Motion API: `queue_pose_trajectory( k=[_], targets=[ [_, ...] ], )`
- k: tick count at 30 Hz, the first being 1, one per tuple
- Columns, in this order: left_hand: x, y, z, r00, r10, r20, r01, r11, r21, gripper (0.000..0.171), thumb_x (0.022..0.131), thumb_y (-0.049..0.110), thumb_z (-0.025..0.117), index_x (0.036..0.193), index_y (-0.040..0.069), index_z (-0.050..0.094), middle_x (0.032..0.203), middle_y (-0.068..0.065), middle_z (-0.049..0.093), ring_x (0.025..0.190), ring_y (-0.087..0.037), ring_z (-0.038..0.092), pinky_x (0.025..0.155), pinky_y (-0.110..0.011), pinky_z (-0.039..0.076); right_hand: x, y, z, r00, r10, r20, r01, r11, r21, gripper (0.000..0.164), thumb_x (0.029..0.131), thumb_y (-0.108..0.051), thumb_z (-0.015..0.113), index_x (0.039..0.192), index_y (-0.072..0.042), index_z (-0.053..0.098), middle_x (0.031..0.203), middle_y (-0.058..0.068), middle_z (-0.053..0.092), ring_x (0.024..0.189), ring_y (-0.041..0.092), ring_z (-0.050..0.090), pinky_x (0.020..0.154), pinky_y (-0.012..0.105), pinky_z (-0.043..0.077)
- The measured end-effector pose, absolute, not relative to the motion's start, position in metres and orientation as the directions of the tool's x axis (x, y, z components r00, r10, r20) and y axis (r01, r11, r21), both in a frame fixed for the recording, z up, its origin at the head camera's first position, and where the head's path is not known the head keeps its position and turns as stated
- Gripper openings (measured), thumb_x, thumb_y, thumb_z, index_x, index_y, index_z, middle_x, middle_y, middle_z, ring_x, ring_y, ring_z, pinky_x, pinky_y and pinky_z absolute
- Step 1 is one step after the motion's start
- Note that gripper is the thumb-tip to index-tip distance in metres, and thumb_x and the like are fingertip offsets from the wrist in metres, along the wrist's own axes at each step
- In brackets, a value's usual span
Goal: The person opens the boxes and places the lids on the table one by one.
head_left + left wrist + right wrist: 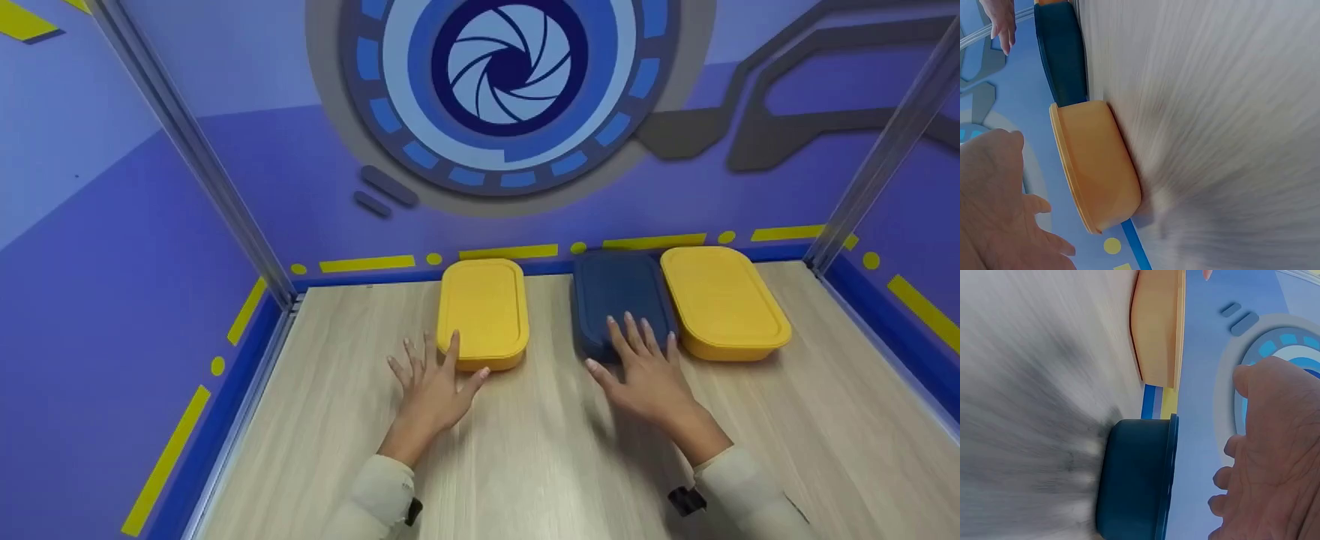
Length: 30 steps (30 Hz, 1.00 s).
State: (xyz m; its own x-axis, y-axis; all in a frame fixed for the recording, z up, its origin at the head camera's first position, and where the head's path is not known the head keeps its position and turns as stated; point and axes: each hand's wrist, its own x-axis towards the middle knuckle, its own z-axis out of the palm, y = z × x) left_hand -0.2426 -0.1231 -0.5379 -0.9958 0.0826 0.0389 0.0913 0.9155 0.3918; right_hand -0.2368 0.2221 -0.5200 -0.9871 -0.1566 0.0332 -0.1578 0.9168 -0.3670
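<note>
Three lidded, rounded boxes stand along the back of the table. My left hand (435, 394), fingers spread, is over the near end of the left yellow box (484, 307); in the left wrist view that yellow box (1098, 163) shows apart from the palm. My right hand (649, 375) spreads its fingers over the near part of the dark blue box (619, 289). In the right wrist view a gap shows between those fingers and the blue box (1137, 478). Neither hand holds anything. The right yellow box (727, 300) lies close against the blue one.
A wood-grain table (517, 465) fills the floor of the booth. Behind the boxes rises a blue-purple printed wall (247, 172). Metal posts (195, 150) mark the corners, and a side wall (82, 337) runs along the left. A gap separates the left yellow box from the blue one.
</note>
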Motion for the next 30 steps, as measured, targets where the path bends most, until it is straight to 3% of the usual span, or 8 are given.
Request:
queue_pose_trajectory(
  k=[6, 12, 18, 25, 30],
  targets=[
    [-0.243, -0.121, -0.54, -0.995, 0.095, 0.024, 0.097, 0.915, 0.392, 0.092, 0.101, 0.078, 0.045, 0.172, 0.025, 0.023, 0.179, -0.028, 0.008, 0.165, -0.057, -0.002, 0.127, -0.078, -0.006, -0.235, 0.223, -0.522, -0.987, -0.161, 0.029, -0.16, 0.914, -0.373, 0.093, 0.105, -0.074, 0.04, 0.173, -0.015, 0.017, 0.18, 0.02, 0.01, 0.166, 0.051, 0.007, 0.128, 0.075, -0.008],
    [-0.248, -0.118, -0.543, -0.996, 0.09, 0.001, 0.082, 0.906, 0.416, 0.1, 0.097, 0.086, 0.04, 0.174, 0.028, 0.012, 0.179, -0.027, 0.009, 0.167, -0.048, 0.01, 0.134, -0.068, 0.003, -0.234, 0.222, -0.523, -0.987, -0.161, 0.027, -0.16, 0.917, -0.367, 0.091, 0.106, -0.073, 0.039, 0.172, -0.013, 0.018, 0.179, 0.021, 0.013, 0.166, 0.052, 0.009, 0.128, 0.075, -0.007],
    [-0.261, -0.115, -0.546, -0.995, 0.094, 0.023, 0.095, 0.911, 0.401, 0.108, 0.093, 0.093, 0.035, 0.174, 0.028, 0.007, 0.18, -0.024, 0.004, 0.169, -0.043, 0.005, 0.136, -0.062, 0.001, -0.232, 0.219, -0.526, -0.985, -0.171, 0.021, -0.166, 0.91, -0.379, 0.092, 0.106, -0.074, 0.037, 0.172, -0.013, 0.02, 0.179, 0.021, 0.014, 0.166, 0.052, 0.01, 0.129, 0.075, -0.006],
    [-0.286, -0.109, -0.547, -0.983, 0.175, 0.062, 0.185, 0.902, 0.391, 0.115, 0.089, 0.089, 0.053, 0.174, 0.021, 0.014, 0.181, -0.022, 0.004, 0.169, -0.044, 0.0, 0.136, -0.062, 0.004, -0.229, 0.216, -0.529, -0.976, -0.213, 0.035, -0.205, 0.864, -0.461, 0.088, 0.108, -0.066, 0.043, 0.171, -0.008, 0.019, 0.178, 0.025, 0.013, 0.165, 0.053, 0.009, 0.13, 0.074, 0.004],
    [-0.305, -0.105, -0.549, -0.975, 0.219, 0.033, 0.217, 0.913, 0.346, 0.122, 0.082, 0.094, 0.057, 0.173, 0.024, 0.017, 0.181, -0.02, 0.0, 0.169, -0.043, -0.002, 0.136, -0.063, 0.004, -0.226, 0.217, -0.53, -0.97, -0.242, 0.037, -0.23, 0.849, -0.475, 0.088, 0.109, -0.065, 0.041, 0.171, -0.007, 0.019, 0.178, 0.022, 0.015, 0.166, 0.051, 0.009, 0.131, 0.07, 0.01]
  ],
)
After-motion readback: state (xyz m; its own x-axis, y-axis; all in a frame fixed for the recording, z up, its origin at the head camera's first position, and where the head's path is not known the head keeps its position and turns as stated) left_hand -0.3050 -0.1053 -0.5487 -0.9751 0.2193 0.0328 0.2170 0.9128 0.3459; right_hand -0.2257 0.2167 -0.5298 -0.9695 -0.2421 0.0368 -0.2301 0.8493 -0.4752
